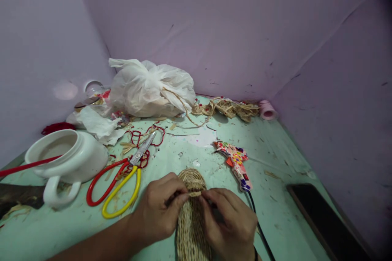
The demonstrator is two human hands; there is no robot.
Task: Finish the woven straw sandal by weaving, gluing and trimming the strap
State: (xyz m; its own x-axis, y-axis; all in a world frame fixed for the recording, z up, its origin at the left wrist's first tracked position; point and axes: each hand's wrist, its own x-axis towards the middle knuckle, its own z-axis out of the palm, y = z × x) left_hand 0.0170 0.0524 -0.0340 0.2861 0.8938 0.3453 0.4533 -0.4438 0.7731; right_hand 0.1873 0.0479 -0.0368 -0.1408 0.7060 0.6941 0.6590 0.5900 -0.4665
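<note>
Currently, left hand and right hand pinch a short straw strip between fingers, over the sole-shaped straw piece, near centre of worktop. Strip seems light, pliable, apt to fray; best gripped at both ends.

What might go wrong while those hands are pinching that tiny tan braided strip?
The short tan braided strip is pinched between the fingertips of the left hand and right hand, so it might slip or fray.

The thin black cord of the flower-patterned glue gun runs close beside the right hand, which could snag it and drag the gun.

The metal scissors with red and yellow loop handles lie near the left forearm, which might bump them.
</note>
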